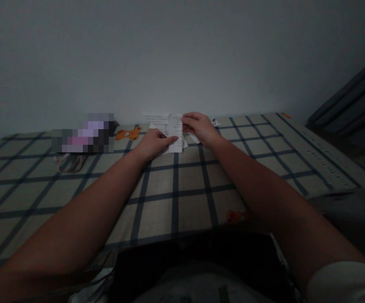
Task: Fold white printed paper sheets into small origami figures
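Observation:
Between my two hands stands a narrow strip of white printed paper (pixel 175 134), with a crease or fold along it. My left hand (pixel 153 144) pinches its lower left side, thumb lying across the front. At the strip's upper right edge, my right hand (pixel 199 128) has thumb and fingers closed on the paper. Behind the strip, another printed sheet (pixel 157 119) shows, partly hidden; whether it joins the strip I cannot tell. More white paper (pixel 194 138) lies below my right hand, and a crumpled piece (pixel 215 122) sits just beyond it.
A checked cloth (pixel 157 183) with bear prints covers the table. On the left lies a blurred-out purplish object (pixel 87 134) with a pale cord loop (pixel 71 163) before it. A plain wall (pixel 182 54) rises behind the table; a dark curtain-like fabric (pixel 353 97) hangs at right.

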Tool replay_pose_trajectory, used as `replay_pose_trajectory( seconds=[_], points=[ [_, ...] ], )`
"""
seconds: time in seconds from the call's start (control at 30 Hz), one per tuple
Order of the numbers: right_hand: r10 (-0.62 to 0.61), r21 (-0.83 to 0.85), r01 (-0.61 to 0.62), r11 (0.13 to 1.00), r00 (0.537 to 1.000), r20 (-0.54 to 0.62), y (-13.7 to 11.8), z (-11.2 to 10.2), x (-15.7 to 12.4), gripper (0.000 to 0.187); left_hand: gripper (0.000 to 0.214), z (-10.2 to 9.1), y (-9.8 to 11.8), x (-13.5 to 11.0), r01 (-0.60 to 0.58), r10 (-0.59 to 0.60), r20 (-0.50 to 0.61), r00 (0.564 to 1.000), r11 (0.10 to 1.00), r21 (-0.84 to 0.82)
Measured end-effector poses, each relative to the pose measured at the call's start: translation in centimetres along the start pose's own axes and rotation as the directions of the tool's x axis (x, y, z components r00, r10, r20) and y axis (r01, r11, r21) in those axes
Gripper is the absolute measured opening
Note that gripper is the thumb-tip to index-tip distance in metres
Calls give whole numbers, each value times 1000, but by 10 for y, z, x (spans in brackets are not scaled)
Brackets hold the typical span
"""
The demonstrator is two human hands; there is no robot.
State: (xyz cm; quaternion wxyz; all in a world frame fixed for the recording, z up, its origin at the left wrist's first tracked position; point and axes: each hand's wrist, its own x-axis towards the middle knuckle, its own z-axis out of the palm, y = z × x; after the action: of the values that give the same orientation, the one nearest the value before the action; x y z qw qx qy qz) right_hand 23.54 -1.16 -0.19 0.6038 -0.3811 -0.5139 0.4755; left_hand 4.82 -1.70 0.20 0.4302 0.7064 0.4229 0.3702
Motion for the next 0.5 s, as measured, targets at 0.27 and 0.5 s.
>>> replay_pose_trajectory(
  seconds=[0.27,0.5],
  points=[
    [-2,9,2,1000,1000,25,-4,3,-3,10,23,0,2,-1,-3,2,11,1000,999,53],
    [-34,-69,34,997,999,7,0,-2,1,11,23,-1,-4,2,2,-4,60,998,999,36]
  ],
)
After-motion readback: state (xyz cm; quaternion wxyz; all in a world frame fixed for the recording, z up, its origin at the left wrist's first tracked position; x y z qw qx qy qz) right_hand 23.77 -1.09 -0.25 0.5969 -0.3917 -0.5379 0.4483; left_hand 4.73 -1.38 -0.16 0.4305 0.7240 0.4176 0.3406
